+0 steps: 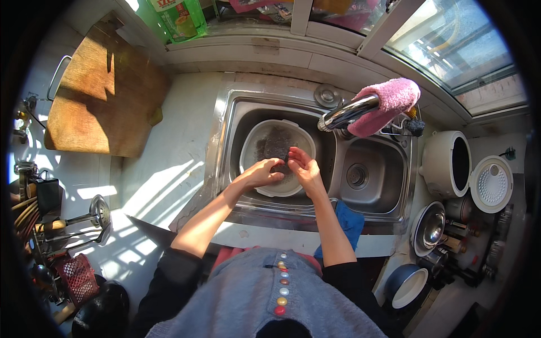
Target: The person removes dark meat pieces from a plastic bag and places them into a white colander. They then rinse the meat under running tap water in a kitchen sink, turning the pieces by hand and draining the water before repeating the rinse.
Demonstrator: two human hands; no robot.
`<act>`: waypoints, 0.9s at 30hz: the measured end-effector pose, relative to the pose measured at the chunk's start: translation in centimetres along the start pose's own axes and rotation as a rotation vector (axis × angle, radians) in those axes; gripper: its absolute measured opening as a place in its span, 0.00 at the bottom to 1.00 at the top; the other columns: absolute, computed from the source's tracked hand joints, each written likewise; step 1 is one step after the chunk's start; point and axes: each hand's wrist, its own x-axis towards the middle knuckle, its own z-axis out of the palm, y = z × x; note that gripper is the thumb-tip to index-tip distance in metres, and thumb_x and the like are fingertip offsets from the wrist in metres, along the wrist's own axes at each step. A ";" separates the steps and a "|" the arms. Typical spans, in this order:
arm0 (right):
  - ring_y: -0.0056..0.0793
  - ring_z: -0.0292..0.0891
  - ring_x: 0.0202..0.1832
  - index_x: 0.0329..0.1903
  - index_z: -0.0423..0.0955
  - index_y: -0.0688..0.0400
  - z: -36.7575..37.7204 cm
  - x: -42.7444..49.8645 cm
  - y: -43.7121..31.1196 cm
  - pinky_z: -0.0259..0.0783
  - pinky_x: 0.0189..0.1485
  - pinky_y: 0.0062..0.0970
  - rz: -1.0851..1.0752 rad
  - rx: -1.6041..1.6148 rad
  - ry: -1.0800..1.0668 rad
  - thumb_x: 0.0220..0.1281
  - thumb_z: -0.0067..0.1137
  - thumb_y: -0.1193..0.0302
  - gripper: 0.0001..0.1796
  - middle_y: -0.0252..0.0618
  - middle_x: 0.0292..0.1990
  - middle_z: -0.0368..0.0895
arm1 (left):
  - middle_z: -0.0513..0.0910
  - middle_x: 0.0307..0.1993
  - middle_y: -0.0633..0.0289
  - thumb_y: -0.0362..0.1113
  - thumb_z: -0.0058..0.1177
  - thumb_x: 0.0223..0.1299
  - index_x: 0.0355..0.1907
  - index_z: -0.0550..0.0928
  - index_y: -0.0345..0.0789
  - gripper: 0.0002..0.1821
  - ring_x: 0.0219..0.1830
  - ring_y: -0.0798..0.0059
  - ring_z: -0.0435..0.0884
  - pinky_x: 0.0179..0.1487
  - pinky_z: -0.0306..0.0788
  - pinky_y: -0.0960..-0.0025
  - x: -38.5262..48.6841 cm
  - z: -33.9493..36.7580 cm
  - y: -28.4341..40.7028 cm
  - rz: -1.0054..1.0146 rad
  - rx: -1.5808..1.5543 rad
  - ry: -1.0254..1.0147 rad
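My left hand (265, 172) hovers over a round white plastic basin (249, 148), its fingers curled loosely and the thumb apart. To its right, my right hand (305, 169) is over the basin's right part with fingers bent and spread. Between the hands is a narrow gap, and no object shows in either one. The basin stands in the larger left bowl of a stainless steel double sink (325, 148). Inside it lies a dark, wet-looking mass (275, 141), partly behind my fingers; I cannot tell what it is.
A chrome faucet (353, 110) with a pink towel (397, 99) over it arches behind the sink. A blue cloth (348, 224) hangs at the front edge. A wooden cutting board (101, 93) leans at the left. Right of the sink stand a rice cooker (444, 164) and pots (405, 285).
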 end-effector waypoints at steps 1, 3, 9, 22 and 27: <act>0.36 0.74 0.61 0.66 0.67 0.59 -0.3 -0.2 -1.9 0.69 0.63 0.31 0.016 0.219 -0.012 0.68 0.58 0.70 0.25 0.45 0.60 0.75 | 0.80 0.54 0.50 0.47 0.60 0.62 0.65 0.70 0.29 0.34 0.60 0.64 0.77 0.62 0.69 0.60 -0.4 0.1 1.5 0.084 -0.333 0.020; 0.37 0.75 0.60 0.65 0.68 0.59 -0.6 -0.8 -4.3 0.69 0.63 0.32 0.049 0.662 -0.043 0.69 0.56 0.70 0.24 0.44 0.60 0.75 | 0.79 0.56 0.54 0.52 0.57 0.64 0.67 0.67 0.30 0.37 0.59 0.68 0.75 0.61 0.69 0.61 -1.3 -0.8 2.9 0.009 -0.548 0.044; 0.28 0.78 0.47 0.59 0.71 0.61 -2.5 -2.0 -1.0 0.74 0.52 0.29 -0.046 -0.216 0.130 0.69 0.56 0.73 0.18 0.40 0.49 0.80 | 0.78 0.58 0.50 0.48 0.57 0.63 0.60 0.74 0.30 0.29 0.60 0.64 0.76 0.62 0.69 0.64 0.7 -2.5 3.8 0.141 -0.191 0.300; 0.22 0.74 0.36 0.42 0.74 0.53 -2.1 1.7 -21.8 0.74 0.43 0.27 -0.508 1.366 0.034 0.74 0.50 0.61 0.10 0.29 0.33 0.77 | 0.82 0.42 0.61 0.48 0.53 0.69 0.50 0.77 0.35 0.19 0.42 0.75 0.82 0.45 0.79 0.70 6.6 -7.2 30.6 0.352 -0.571 -0.218; 0.36 0.72 0.53 0.57 0.65 0.62 -0.9 0.8 -21.7 0.67 0.58 0.35 -0.689 0.258 0.835 0.70 0.55 0.68 0.18 0.42 0.48 0.74 | 0.82 0.52 0.57 0.43 0.54 0.67 0.58 0.76 0.32 0.22 0.53 0.71 0.82 0.58 0.77 0.68 10.3 -7.6 27.6 0.263 -0.713 -0.352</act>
